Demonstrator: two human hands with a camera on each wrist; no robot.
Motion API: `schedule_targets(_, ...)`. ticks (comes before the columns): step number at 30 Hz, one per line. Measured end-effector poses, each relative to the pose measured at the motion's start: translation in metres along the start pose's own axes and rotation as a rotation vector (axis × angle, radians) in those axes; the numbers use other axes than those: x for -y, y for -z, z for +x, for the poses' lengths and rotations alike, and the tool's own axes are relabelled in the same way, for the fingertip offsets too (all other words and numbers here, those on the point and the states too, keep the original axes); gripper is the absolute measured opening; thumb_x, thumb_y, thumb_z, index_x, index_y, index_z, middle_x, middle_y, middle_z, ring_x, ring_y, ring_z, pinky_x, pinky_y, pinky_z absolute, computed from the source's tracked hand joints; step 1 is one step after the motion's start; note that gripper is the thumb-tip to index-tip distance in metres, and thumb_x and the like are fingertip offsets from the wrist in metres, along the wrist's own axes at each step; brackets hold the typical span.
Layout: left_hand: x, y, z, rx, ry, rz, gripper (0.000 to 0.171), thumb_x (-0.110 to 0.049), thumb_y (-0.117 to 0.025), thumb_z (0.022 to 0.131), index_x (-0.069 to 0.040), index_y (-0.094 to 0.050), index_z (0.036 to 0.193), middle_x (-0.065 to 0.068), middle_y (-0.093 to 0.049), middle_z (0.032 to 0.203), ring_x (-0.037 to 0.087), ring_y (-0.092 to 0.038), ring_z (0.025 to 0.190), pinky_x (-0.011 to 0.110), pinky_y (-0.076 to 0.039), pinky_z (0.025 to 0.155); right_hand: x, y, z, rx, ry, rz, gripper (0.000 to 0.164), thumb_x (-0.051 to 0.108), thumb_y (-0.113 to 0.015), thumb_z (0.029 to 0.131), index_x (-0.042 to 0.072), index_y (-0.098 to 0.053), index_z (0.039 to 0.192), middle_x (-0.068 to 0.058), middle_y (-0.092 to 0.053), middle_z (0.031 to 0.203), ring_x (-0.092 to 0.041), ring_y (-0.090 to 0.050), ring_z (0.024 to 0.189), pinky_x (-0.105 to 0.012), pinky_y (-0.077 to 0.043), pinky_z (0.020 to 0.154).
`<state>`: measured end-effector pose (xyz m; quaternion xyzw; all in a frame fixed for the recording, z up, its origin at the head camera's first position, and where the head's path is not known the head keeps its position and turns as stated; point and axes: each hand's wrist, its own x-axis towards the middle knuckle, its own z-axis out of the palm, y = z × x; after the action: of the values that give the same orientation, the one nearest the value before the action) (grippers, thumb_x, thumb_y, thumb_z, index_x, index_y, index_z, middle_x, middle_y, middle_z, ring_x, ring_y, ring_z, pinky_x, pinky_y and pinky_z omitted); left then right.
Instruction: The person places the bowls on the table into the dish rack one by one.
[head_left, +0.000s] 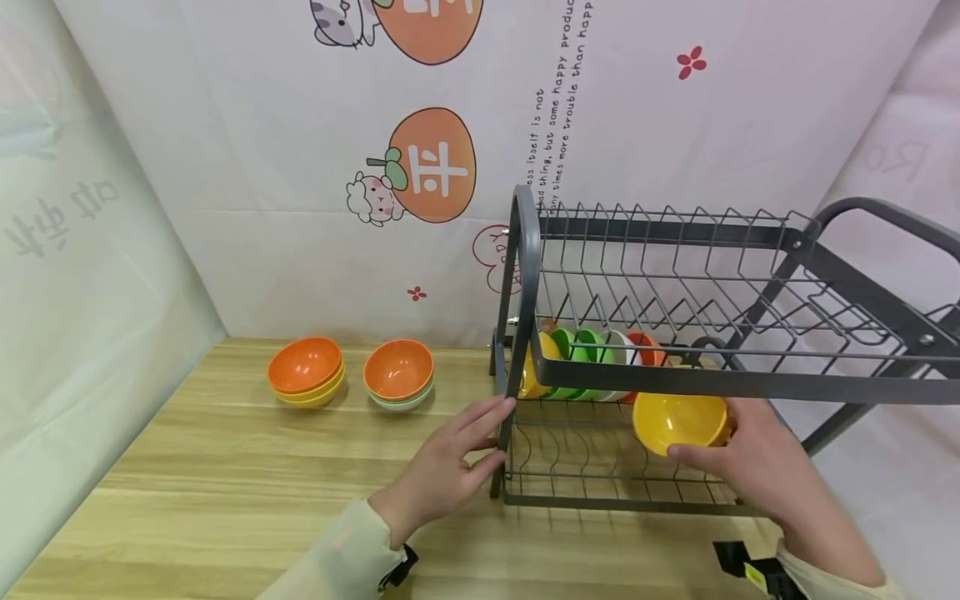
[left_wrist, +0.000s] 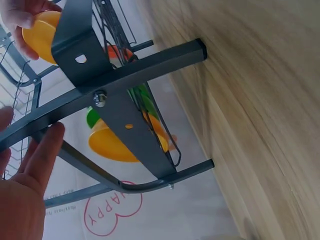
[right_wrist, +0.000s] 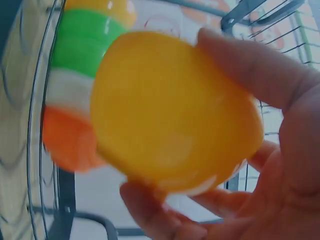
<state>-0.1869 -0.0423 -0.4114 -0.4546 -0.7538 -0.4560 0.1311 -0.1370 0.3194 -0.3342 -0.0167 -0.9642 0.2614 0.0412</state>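
Observation:
My right hand [head_left: 757, 454] holds a yellow bowl [head_left: 678, 421] by its right side, thumb at the near rim, above the lower tier of a dark metal dish rack [head_left: 645, 379]. In the right wrist view the bowl's rounded outside [right_wrist: 175, 110] faces the camera, fingers spread around it. My left hand [head_left: 453, 462] grips the rack's front left post [left_wrist: 150, 67] between fingers and thumb. Behind the held bowl, a row of bowls stands on edge in the lower tier: yellow [head_left: 532, 375], green [head_left: 587, 354], white [head_left: 618, 358] and orange [head_left: 647, 350]. The upper tier's front bar partly hides them.
Left of the rack, two stacks stand on the wooden table [head_left: 225, 500]: an orange bowl [head_left: 306, 365] over yellow ones, and another orange bowl [head_left: 399, 369] over pale green and white. A printed white cloth [head_left: 285, 250] hangs behind. The rack's upper tier [head_left: 675, 275] overhangs the lower one.

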Motion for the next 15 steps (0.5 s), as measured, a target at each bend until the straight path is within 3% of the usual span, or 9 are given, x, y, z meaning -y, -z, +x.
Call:
schedule_targets(3,0.001,-0.002,0.003,-0.033,-0.051,0.112,0.065,0.003,-0.069,0.091,-0.008,-0.045,0.15,0.008,-0.046,0.148,0.023,-0.051,0.128,0.026,-0.053,0.091,-0.009,0.0,0.009,-0.053,0.004,-0.067,0.083,0.04,-0.088,0.072,-0.007,-0.05,0.129,-0.022,-0.063,0.098,-0.031,-0.059,0.079,-0.039,-0.05,0.059)
schedule_targets(6,0.001,-0.004,0.005,-0.063,-0.082,0.181,0.061,0.001,-0.07,0.091,-0.007,-0.047,0.148,0.008,-0.049,0.144,0.022,-0.052,0.126,0.024,-0.049,0.097,-0.017,-0.001,0.019,-0.097,0.036,-0.124,0.09,0.032,-0.089,0.071,-0.007,-0.044,0.138,-0.031,-0.06,0.106,-0.04,-0.059,0.082,-0.049,-0.051,0.062)
schedule_targets(9,0.0,-0.005,0.007,-0.083,-0.083,0.183,0.058,0.0,-0.068,0.092,-0.006,-0.049,0.146,0.007,-0.052,0.141,0.02,-0.053,0.125,0.025,-0.047,0.1,-0.021,-0.001,0.031,-0.118,0.062,-0.161,0.099,0.027,-0.09,0.07,-0.009,-0.037,0.146,-0.04,-0.05,0.124,-0.053,-0.054,0.099,-0.065,-0.048,0.076)
schedule_targets(11,-0.001,-0.006,0.008,-0.092,-0.077,0.181,0.056,0.0,-0.067,0.093,-0.007,-0.05,0.146,0.007,-0.053,0.139,0.019,-0.054,0.124,0.026,-0.046,0.102,-0.022,-0.001,0.038,-0.121,0.07,-0.18,0.104,0.025,-0.09,0.07,-0.013,-0.032,0.147,-0.044,-0.04,0.132,-0.06,-0.043,0.113,-0.072,-0.04,0.087)
schedule_targets(15,-0.002,-0.007,0.008,-0.111,-0.07,0.151,0.055,0.001,-0.067,0.093,-0.007,-0.051,0.145,0.006,-0.054,0.137,0.018,-0.055,0.121,0.024,-0.049,0.097,-0.021,-0.001,0.051,-0.104,0.041,-0.18,0.107,0.023,-0.089,0.071,-0.011,-0.026,0.151,-0.048,-0.025,0.141,-0.064,-0.022,0.128,-0.077,-0.025,0.098)
